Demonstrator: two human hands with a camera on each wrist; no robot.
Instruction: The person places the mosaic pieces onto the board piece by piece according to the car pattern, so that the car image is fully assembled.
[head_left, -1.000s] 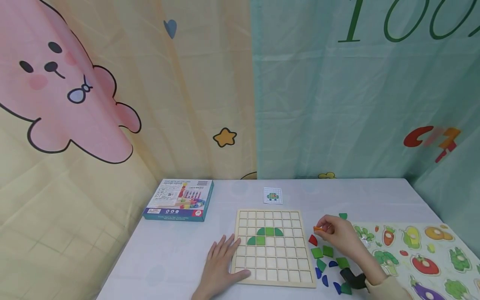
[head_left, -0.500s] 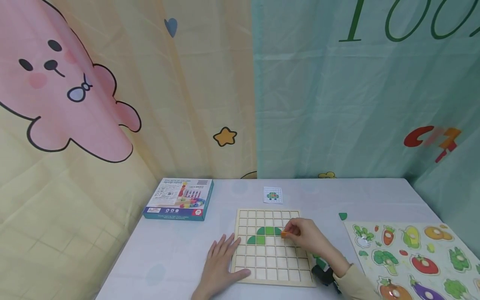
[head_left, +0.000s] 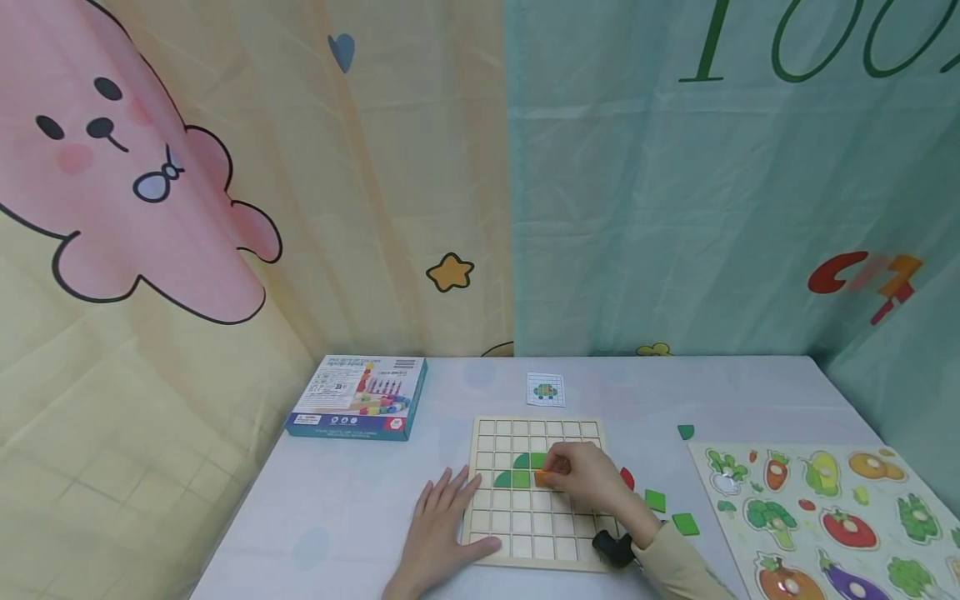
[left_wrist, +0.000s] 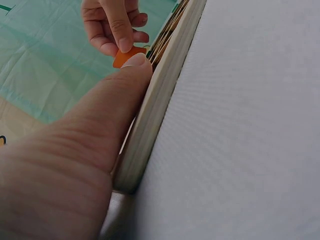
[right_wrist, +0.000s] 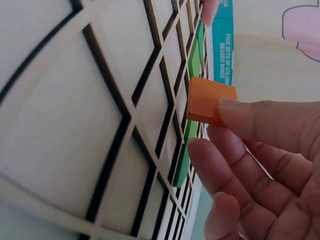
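The right hand (head_left: 581, 477) is pinching an orange tile (head_left: 542, 478) between thumb and fingertips and holding it over the middle of the grid board (head_left: 537, 533), just beside the green tiles (head_left: 519, 472) already sitting in its cells. The left hand (head_left: 442, 533) is lying flat and relaxed, fingers straight, on the board's near left corner, grasping nothing. Large green script letters are running along the top of the teal curtain (head_left: 675, 208), cut off by the frame so no word is readable. The box (head_left: 358, 398) at the table's far left is carrying small print that is too fine to read from the head view; the right wrist view is catching part of its teal side with white capitals reading "FIVE SETS OF COLUMN" and, below, "SHAPED BOXES". That wrist view is also showing the orange tile (right_wrist: 209, 100) as a square held tilted just above the dark-lined cells, which the head view is not making clear. The left wrist view is showing the thumb (left_wrist: 107, 107) pressing against the board's edge (left_wrist: 160, 95), with the other hand and its tile (left_wrist: 127, 55) beyond. A small pattern card (head_left: 545, 390) is lying behind the board, loose green pieces (head_left: 670, 511) are lying to its right, and a vegetable puzzle (head_left: 825, 517) is sitting at the far right.
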